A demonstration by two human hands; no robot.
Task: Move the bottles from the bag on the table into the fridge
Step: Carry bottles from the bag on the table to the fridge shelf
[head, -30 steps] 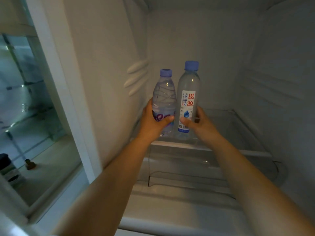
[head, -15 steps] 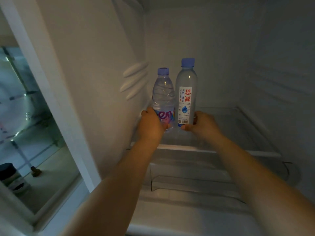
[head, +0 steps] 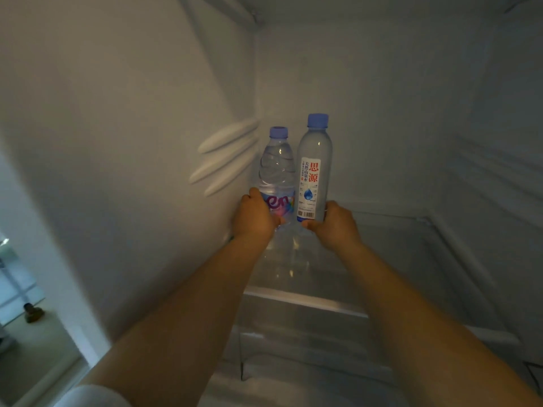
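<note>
Left hand (head: 255,216) gripping the shorter bottle (head: 277,174) and right hand (head: 332,222) gripping the taller bottle (head: 313,168), both upright and side by side on the glass shelf (head: 305,298) in the fridge's rear left corner; an uneven release could topple either bottle.

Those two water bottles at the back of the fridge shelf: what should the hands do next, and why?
Probably let go and draw back. Both bottles stand upright side by side on the glass shelf, near the back left corner. The left hand grips the shorter bottle low down, and the right hand grips the taller bottle at its base, so they look placed.
</note>
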